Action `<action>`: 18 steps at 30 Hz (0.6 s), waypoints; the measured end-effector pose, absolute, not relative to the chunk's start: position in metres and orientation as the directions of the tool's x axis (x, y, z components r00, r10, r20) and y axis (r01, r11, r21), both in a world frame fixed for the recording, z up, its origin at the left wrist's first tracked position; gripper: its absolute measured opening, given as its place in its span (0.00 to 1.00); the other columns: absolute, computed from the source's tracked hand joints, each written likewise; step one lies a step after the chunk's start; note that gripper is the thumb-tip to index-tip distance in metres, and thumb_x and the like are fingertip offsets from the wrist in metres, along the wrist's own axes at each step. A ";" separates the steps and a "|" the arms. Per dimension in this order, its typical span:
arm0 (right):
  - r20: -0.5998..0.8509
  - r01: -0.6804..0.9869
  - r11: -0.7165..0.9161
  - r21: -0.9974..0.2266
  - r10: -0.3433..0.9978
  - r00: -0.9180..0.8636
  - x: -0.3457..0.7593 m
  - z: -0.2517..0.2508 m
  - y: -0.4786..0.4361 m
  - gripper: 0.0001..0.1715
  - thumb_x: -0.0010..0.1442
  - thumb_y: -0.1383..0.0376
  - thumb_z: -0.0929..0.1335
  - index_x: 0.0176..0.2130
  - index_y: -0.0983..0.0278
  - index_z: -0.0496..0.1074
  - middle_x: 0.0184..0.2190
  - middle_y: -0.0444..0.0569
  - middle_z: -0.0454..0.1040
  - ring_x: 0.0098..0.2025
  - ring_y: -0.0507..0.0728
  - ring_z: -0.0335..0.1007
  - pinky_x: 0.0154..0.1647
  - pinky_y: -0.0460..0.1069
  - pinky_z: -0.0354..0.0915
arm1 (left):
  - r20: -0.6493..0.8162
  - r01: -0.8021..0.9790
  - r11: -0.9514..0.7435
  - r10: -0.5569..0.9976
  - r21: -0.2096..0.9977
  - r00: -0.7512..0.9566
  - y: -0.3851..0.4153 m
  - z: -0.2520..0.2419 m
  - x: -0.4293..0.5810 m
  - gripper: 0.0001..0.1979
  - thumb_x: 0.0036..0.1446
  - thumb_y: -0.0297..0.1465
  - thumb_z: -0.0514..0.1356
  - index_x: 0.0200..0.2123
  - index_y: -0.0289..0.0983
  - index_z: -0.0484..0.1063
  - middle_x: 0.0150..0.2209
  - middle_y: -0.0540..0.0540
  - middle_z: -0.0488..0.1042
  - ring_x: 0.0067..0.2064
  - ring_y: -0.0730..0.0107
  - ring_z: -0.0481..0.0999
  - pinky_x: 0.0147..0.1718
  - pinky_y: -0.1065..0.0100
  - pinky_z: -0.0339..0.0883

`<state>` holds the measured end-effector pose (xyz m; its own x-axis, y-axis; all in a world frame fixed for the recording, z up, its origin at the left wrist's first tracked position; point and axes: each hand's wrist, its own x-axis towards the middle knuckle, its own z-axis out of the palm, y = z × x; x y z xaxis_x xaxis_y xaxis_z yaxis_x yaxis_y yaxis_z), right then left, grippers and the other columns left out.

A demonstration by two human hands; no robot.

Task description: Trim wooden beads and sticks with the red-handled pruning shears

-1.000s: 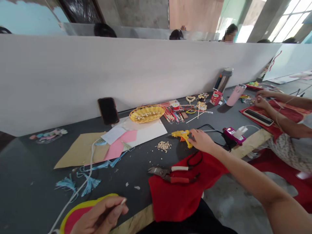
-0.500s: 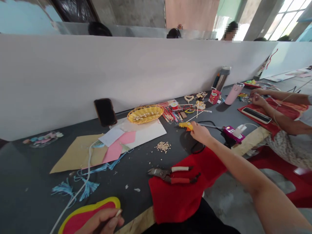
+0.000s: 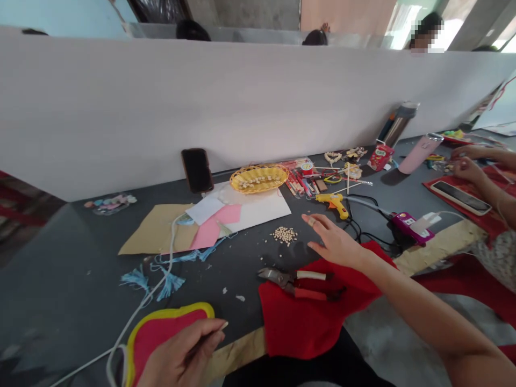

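At the front edge, my left hand (image 3: pixel 181 352) is closed in a pinch, with a small pale piece (image 3: pixel 224 325) showing at the fingertips. Under and beside it lies a pink-red shape (image 3: pixel 161 328) with a thick yellow border. My right hand (image 3: pixel 334 242) holds nothing; its fingers are spread above the table, just right of a heap of small pale seed-like pieces (image 3: pixel 284 235). Beyond that hand, a yellow hot glue gun (image 3: pixel 332 203) lies on the table with its nozzle to the left. Nearer me, pliers (image 3: pixel 300 282) with one white and one red handle rest on a red cloth (image 3: pixel 298 328).
A yellow woven basket (image 3: pixel 258 180) holds several pale pieces. Papers (image 3: pixel 157 228), blue tassels (image 3: pixel 171 285) and a white cable lie left. A phone (image 3: pixel 197 170) leans on the white partition. A purple power strip (image 3: pixel 411 228), bottles and a co-worker's hands (image 3: pixel 465 166) are right.
My right hand has let go of the glue gun, which now lies on the table, and has moved toward the pale heap with fingers spread. The camera view has shifted left.
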<state>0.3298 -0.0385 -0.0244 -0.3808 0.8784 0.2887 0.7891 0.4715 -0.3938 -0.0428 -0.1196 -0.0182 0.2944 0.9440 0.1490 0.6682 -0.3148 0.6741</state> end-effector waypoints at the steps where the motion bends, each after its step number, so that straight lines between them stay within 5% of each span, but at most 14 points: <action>1: 0.297 0.787 0.487 -0.378 0.869 -0.395 0.326 -0.024 -0.043 0.40 0.61 0.67 0.65 0.67 0.62 0.48 0.58 0.59 0.60 0.61 0.65 0.59 0.59 0.62 0.63 | 0.178 0.695 -0.358 0.931 0.623 0.320 -0.119 -0.020 -0.046 0.13 0.57 0.44 0.59 0.34 0.44 0.79 0.30 0.52 0.82 0.30 0.71 0.82 0.28 0.82 0.72; 5: 0.240 0.770 0.533 -0.352 0.846 -0.476 0.317 -0.021 -0.064 0.33 0.62 0.68 0.65 0.64 0.64 0.56 0.54 0.58 0.67 0.55 0.65 0.63 0.55 0.64 0.66 | 0.240 0.780 -0.418 0.908 0.466 0.344 -0.121 -0.019 -0.058 0.13 0.59 0.42 0.56 0.34 0.44 0.78 0.32 0.52 0.82 0.31 0.71 0.82 0.31 0.81 0.72; 11: 0.144 0.724 0.581 -0.371 0.806 -0.573 0.298 -0.025 -0.102 0.18 0.63 0.67 0.65 0.53 0.66 0.68 0.47 0.58 0.72 0.50 0.64 0.66 0.51 0.62 0.68 | 0.211 0.847 -0.352 0.934 0.398 0.289 -0.115 -0.011 -0.065 0.17 0.62 0.43 0.52 0.36 0.42 0.78 0.32 0.52 0.83 0.31 0.70 0.82 0.29 0.79 0.72; 18: 0.041 0.791 0.548 -0.273 0.828 -0.559 0.278 -0.041 -0.111 0.32 0.58 0.60 0.71 0.59 0.64 0.64 0.58 0.59 0.65 0.58 0.70 0.58 0.53 0.67 0.64 | 0.244 0.897 -0.390 0.909 0.210 0.338 -0.122 -0.029 -0.078 0.19 0.64 0.42 0.49 0.39 0.41 0.77 0.37 0.49 0.83 0.36 0.65 0.83 0.33 0.72 0.75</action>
